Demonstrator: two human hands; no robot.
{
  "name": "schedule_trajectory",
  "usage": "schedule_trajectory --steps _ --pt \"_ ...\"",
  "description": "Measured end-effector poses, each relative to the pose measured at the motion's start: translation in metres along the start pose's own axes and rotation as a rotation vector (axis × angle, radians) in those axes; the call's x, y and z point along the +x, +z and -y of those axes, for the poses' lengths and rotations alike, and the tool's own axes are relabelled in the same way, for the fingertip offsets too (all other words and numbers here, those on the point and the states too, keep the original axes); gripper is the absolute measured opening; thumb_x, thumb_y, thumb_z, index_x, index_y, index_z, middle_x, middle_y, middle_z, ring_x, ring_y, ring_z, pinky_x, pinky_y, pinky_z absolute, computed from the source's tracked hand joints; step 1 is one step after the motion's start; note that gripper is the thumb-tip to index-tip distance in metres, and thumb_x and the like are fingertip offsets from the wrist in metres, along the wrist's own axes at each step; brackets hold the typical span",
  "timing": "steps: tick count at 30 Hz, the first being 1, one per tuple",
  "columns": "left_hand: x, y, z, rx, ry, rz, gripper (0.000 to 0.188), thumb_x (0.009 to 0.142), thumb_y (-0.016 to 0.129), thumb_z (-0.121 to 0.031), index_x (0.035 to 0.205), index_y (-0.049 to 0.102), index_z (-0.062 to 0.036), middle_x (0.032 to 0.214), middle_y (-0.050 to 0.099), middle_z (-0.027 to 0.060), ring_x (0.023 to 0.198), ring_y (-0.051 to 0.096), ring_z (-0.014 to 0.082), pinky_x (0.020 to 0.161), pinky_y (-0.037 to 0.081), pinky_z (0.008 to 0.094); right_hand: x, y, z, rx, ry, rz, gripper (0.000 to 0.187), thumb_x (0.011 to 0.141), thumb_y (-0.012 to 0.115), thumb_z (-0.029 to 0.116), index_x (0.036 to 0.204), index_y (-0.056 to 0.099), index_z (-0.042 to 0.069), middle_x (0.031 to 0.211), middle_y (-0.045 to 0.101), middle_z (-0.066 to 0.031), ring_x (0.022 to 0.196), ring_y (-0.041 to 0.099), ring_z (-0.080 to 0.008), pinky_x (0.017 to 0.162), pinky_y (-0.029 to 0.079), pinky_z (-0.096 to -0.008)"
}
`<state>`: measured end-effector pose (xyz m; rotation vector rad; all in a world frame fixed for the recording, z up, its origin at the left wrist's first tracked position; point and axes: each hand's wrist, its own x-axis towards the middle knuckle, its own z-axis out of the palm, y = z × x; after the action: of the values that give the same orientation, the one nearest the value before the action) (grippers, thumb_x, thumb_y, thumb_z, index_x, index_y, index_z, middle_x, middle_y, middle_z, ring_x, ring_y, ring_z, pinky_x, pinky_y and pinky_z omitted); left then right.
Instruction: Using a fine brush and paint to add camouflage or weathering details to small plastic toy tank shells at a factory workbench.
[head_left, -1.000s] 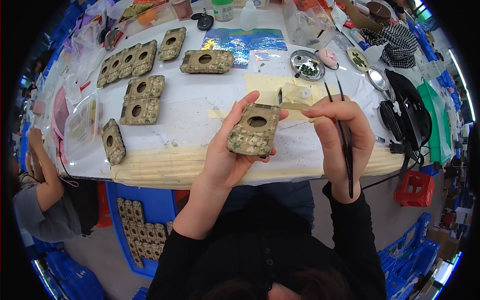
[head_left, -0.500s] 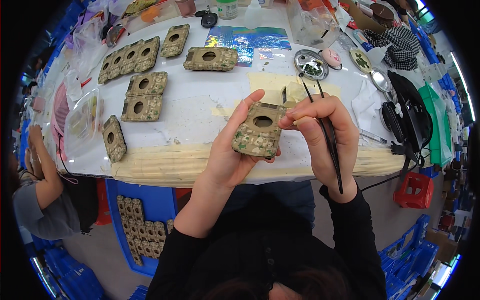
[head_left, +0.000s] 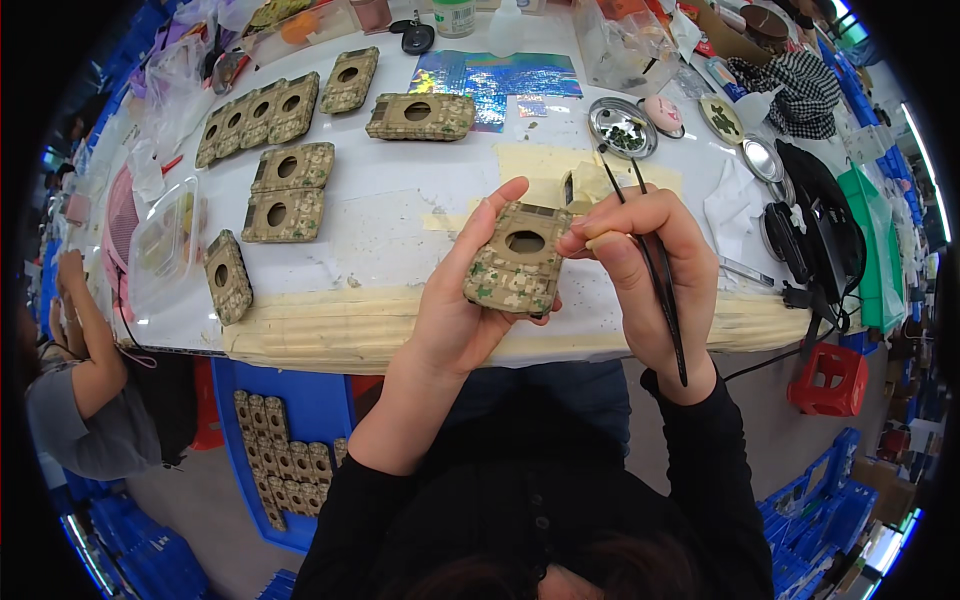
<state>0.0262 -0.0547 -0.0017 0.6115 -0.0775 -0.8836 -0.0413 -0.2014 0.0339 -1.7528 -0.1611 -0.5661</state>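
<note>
My left hand (head_left: 455, 290) is closed around a camouflage-painted model tank hull (head_left: 508, 284), holding it tilted above the table's near edge. The hull has a round dark opening in its top. My right hand (head_left: 660, 270) keeps a pair of black tweezers (head_left: 662, 290) tucked across the palm, tips spread and pointing away from me. Its thumb and forefinger pinch together at the hull's right edge, on something thin and pale that is too small to name. Beyond the hands stands a round metal tin (head_left: 622, 128) with small dark green pieces in it.
Several similar hulls (head_left: 290, 193) lie on the left of the table, and more fill a blue tray (head_left: 345, 420) below it. A shiny foil sheet (head_left: 530, 75) lies at the back. On the right are a black bag (head_left: 820, 200) and a green tray (head_left: 870, 250). A co-worker (head_left: 90, 400) sits left.
Almost nothing differs. The hull has shifted very slightly in my left hand, and my right fingertips stay at its right edge.
</note>
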Motion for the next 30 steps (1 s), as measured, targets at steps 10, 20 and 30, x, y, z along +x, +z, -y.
schedule_trajectory --steps 10,20,30 --pt "0.004 0.0 0.001 -0.05 0.08 0.042 0.055 0.098 0.021 -0.046 0.138 0.034 -0.0099 0.131 0.043 0.0299 0.058 0.057 0.0135 0.043 0.045 0.0196 0.011 -0.038 -0.013 -0.605 -0.179 -0.355 0.008 0.085 0.063 0.004 0.086 0.058 -0.001 0.078 0.06 -0.0074 0.07 0.057 -0.0137 0.064 0.046 -0.0243" --pt "0.005 -0.011 -0.005 -0.251 0.191 0.071 0.053 0.098 0.022 -0.049 0.13 0.042 -0.0118 0.126 0.049 0.0247 0.057 0.055 0.014 0.046 0.044 0.0215 0.016 -0.041 -0.034 -0.937 -0.353 -0.213 0.019 0.073 0.072 0.006 0.089 0.062 0.004 0.079 0.058 -0.0108 0.076 0.056 -0.0267 0.065 0.044 -0.032" --pt "0.002 -0.015 -0.006 -0.299 0.259 0.063 0.06 0.097 0.03 -0.046 0.135 0.035 0.0005 0.136 0.037 0.0289 0.058 0.047 0.0135 0.045 0.042 0.019 -0.029 -0.024 0.0 -0.279 -0.021 0.031 0.054 0.084 0.062 0.039 0.119 0.052 -0.001 0.097 0.058 -0.0121 0.088 0.059 -0.0206 0.079 0.045 -0.0306"
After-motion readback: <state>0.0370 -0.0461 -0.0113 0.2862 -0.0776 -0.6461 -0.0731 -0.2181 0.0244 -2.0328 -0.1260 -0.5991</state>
